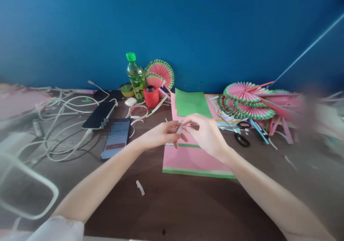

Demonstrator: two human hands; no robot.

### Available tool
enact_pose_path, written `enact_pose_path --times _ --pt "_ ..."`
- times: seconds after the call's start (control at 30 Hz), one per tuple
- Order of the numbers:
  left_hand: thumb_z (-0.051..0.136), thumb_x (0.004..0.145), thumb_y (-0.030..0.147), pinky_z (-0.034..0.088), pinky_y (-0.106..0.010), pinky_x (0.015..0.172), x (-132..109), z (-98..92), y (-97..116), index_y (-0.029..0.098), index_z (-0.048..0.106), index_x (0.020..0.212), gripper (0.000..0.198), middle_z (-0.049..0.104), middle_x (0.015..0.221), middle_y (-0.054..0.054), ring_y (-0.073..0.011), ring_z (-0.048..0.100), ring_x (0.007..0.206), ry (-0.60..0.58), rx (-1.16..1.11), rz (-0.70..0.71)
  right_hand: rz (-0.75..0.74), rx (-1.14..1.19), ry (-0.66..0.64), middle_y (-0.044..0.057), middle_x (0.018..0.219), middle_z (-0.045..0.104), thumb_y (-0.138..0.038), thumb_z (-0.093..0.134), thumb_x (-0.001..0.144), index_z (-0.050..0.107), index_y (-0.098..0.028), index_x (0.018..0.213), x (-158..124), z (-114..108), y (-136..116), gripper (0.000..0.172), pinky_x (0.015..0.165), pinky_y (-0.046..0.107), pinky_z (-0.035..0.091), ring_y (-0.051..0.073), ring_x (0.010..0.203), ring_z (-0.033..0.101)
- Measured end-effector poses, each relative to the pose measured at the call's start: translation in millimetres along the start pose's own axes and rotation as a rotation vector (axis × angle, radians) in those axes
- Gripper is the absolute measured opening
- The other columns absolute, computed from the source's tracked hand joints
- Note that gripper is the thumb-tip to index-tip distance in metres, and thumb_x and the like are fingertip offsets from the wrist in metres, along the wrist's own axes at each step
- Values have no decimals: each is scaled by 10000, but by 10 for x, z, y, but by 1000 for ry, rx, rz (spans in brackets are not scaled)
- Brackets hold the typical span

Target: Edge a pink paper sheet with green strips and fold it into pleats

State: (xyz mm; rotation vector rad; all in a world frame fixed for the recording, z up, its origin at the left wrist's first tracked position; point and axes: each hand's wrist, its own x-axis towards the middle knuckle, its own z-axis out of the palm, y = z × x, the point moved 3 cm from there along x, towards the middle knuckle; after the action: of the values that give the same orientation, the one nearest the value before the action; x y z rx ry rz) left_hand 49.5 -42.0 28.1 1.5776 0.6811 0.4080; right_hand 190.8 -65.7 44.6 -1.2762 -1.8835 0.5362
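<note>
My left hand [161,134] and my right hand [205,131] meet over the pink sheets, fingertips almost touching. Between them is a small whitish strip [179,129], perhaps paper or tape, pinched by the fingers of both hands. Below lies a pink sheet with a green and white border [197,160], flat on the table. Another pink sheet [192,138] sits partly under my hands. Just behind them, a green sheet [193,104] rests on more pink paper.
Pleated pink-and-green paper fans [243,92] are piled at the right, near black-handled scissors [242,139]. A green-capped bottle [136,78] and a red thread spool [151,97] stand behind. Two phones [100,114] and tangled white cables [57,126] lie left. A paper scrap [140,188] lies in front.
</note>
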Motion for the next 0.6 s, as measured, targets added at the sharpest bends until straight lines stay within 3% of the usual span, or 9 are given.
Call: enact_pose_path --times 0.13,0.3,0.6 --pt "415 836 277 452 -265 629 -1 56 32 144 475 852 147 642 819 -44 -110 604 589 168 25 4 -83 -73 56 32 860 628 -84 504 780 573 -190 696 -14 33 -20 152 648 286 444 157 772 577" --pt "376 829 231 426 -230 608 -26 104 65 165 458 753 130 602 692 13 -89 553 586 294 123 65 -305 -190 96 60 841 585 -93 457 819 521 -188 720 -24 65 -66 151 686 316 424 182 823 528" --pt "314 846 234 332 -213 566 -76 110 92 177 430 673 216 487 626 38 -86 415 577 401 354 83 -257 -119 99 47 830 495 -78 390 844 457 -204 761 -44 80 -88 165 678 307 420 163 781 500"
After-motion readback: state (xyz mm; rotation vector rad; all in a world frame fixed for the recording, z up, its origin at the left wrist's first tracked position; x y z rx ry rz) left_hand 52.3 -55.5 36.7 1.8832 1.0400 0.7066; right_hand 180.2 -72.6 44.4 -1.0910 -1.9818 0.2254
